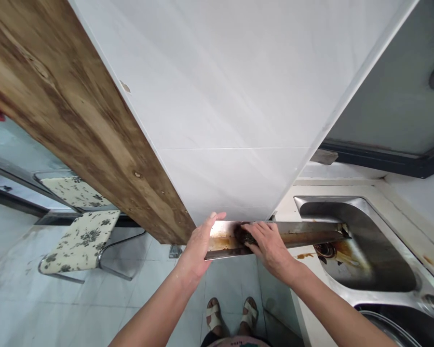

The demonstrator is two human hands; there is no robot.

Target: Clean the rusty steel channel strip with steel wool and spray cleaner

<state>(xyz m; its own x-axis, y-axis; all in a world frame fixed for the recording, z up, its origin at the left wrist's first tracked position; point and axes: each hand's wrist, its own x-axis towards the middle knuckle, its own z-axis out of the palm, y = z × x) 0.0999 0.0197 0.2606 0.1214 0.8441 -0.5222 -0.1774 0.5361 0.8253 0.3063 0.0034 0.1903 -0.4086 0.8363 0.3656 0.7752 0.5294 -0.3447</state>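
Note:
A long metal tray (304, 233), stained with rust-brown grease, lies across the edge of the steel sink (379, 270) and sticks out to the left under a white wall panel. My left hand (198, 248) grips the tray's left end, with the fingers curled over its rim. My right hand (269, 246) presses a dark scouring pad (244, 236) onto the tray's inner face, the fingers laid flat over the pad.
A white tiled wall panel (231, 96) with a worn wooden side (68, 111) fills the upper view. A chair with a floral cushion (81, 238) stands on the tiled floor at left. My sandalled feet (231, 315) show below. A second basin (401, 323) lies at bottom right.

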